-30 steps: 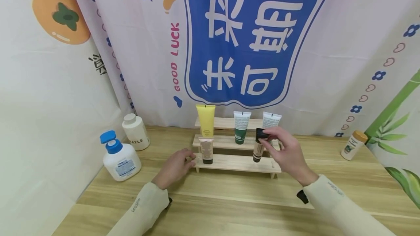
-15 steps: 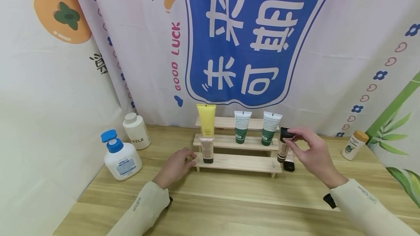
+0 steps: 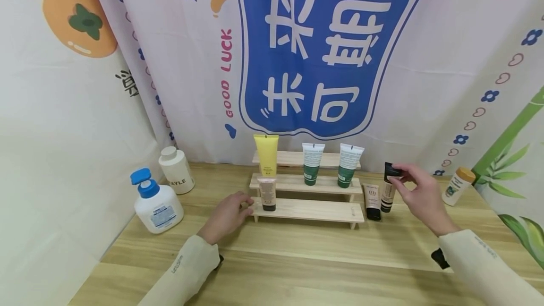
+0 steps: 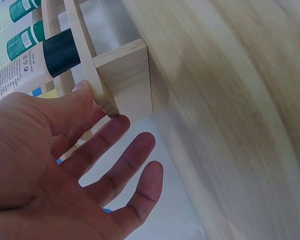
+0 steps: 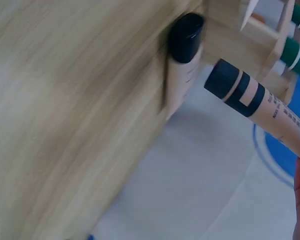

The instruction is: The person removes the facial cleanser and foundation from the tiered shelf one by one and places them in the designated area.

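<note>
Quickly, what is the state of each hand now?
Left hand: open, fingers touching the wooden rack.
Right hand: pinching the beige tube at its top.

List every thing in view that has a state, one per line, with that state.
Left hand: open, fingers touching the rack's left end.
Right hand: pinching the beige tube's top end.
Beige tube: held upright, cap down, beside the BB tube.
BB tube: standing on the table, right of the rack.
Rack: upright on the table.
Pump bottle: upright.
White bottle: upright, capped.
</note>
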Tool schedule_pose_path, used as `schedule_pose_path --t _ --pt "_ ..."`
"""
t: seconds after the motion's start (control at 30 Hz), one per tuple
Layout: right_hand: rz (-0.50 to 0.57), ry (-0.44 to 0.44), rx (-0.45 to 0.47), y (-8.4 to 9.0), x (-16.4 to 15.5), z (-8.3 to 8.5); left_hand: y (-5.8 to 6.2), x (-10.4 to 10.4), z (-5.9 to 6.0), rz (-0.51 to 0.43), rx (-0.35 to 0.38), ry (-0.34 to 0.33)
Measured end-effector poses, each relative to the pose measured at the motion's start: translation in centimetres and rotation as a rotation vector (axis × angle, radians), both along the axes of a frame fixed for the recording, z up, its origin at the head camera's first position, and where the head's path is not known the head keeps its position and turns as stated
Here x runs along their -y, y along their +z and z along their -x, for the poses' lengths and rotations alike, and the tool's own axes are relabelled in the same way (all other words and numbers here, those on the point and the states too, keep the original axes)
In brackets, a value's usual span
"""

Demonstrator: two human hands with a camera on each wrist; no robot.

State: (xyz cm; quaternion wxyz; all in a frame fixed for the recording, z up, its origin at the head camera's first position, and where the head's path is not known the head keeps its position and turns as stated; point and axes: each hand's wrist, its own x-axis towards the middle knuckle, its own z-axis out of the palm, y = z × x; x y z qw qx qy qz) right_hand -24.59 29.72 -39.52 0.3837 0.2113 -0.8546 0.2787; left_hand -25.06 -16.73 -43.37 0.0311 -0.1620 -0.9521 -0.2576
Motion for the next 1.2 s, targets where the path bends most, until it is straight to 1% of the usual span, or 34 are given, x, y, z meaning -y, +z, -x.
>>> schedule_pose_path --t 0.1,0.23,0.33,0.57,0.7,0.87,1.0,1.2 --pt "-0.001 -0.033 0.076 -0.6 -0.7 0.6 0.0 0.0 0.0 -0.001 0.0 0.0" --pt "-0.013 -0.075 0.234 -1.0 -1.4 1.2 0.1 0.0 0.0 -0.001 -0.002 0.001" --pt "-0.009 -0.079 0.341 -1.3 -1.6 1.8 0.1 0.1 0.0 0.002 0.002 0.005" --pt "-0.004 -0.072 0.508 -2.2 -2.2 3.3 0.1 0.1 0.1 0.006 0.011 0.007" --pt "0.003 -0.071 0.562 -2.7 -2.4 3.9 0.1 0.1 0.1 0.011 0.012 0.013" --pt "0.004 -0.077 0.591 -3.3 -2.6 4.4 0.1 0.0 0.0 0.009 0.017 0.016" --pt "-0.008 -0.098 0.623 -3.8 -3.0 4.9 0.1 0.0 0.0 0.006 0.018 0.018" --pt "0.016 -0.118 0.665 -5.1 -3.4 5.6 0.0 0.0 0.1 0.009 0.022 0.016"
